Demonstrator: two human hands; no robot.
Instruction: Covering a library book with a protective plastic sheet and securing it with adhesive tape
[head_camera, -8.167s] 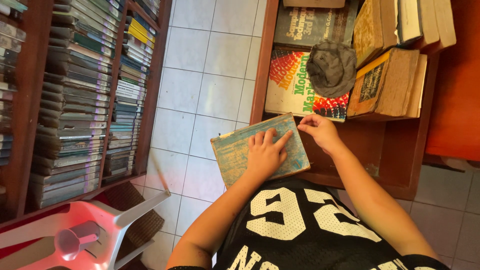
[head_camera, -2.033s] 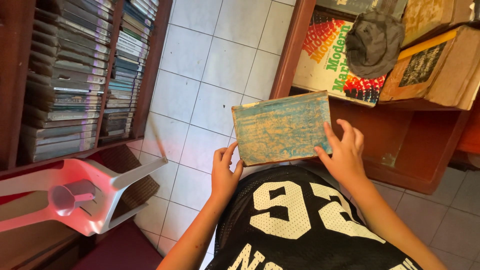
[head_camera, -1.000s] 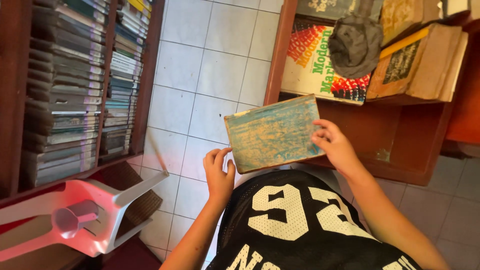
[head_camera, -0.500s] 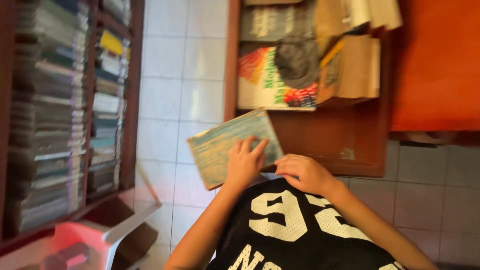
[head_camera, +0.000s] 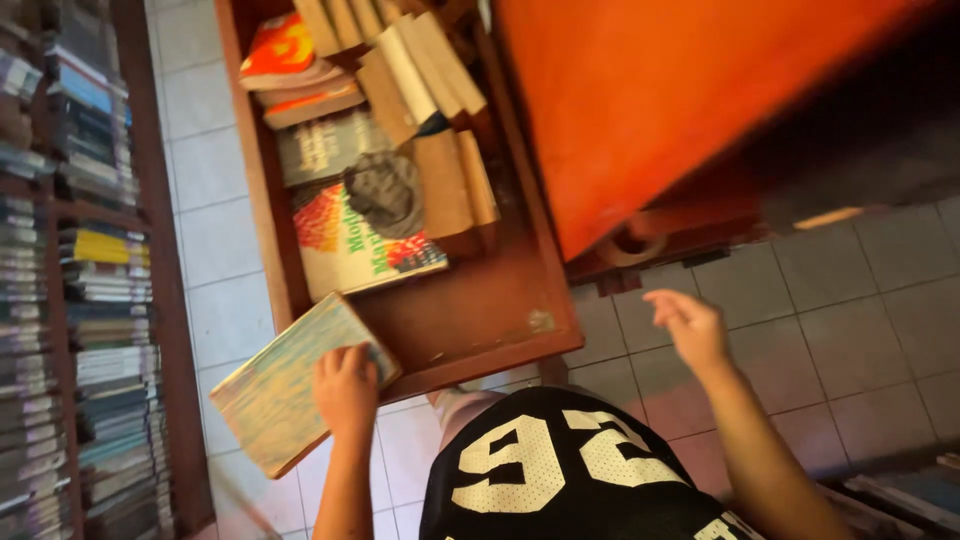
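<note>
On a white tiled floor (head_camera: 880, 300) stands a wooden shelf (head_camera: 470, 330) of books. The left hand (head_camera: 345, 390) grips a worn blue-green book (head_camera: 275, 400) at its right edge, just beside the shelf's front corner; it looks light, stiff and maybe crumbly, so holding near the spine seems safest. The right hand (head_camera: 690, 325) hangs open and empty over the floor, a little blurred.

Worn matt paper book (head_camera: 275, 400)

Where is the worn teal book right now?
In the head view, lower left: the worn teal book is in the left hand, at the wooden shelf's front corner.
</note>
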